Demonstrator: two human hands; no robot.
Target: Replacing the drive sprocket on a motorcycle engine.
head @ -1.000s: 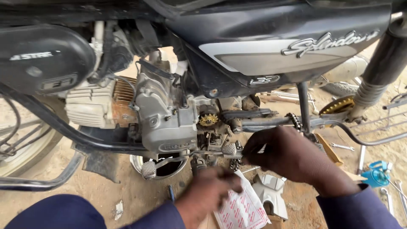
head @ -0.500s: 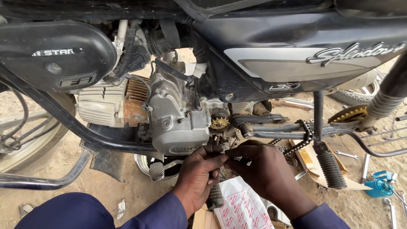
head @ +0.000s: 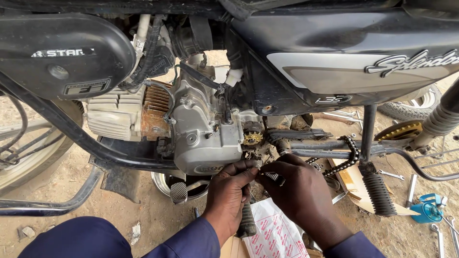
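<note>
Both hands meet just below the grey engine case (head: 205, 138) — the left hand (head: 229, 193) pinches at a small knurled metal part (head: 274, 177), the right hand (head: 301, 196) closed around it. It looks stiff, light and likely greasy, best held by the knurling. A white packet with red print (head: 275, 234) lies on the sandy ground near the wrists — the loose drive chain (head: 345, 155) hangs to the right.

White packet (head: 275, 234) with red print lay on ground below hands; brown cardboard box (head: 351, 184) sat beside footrest; silver badge (head: 86, 88) was on black side cover.
</note>
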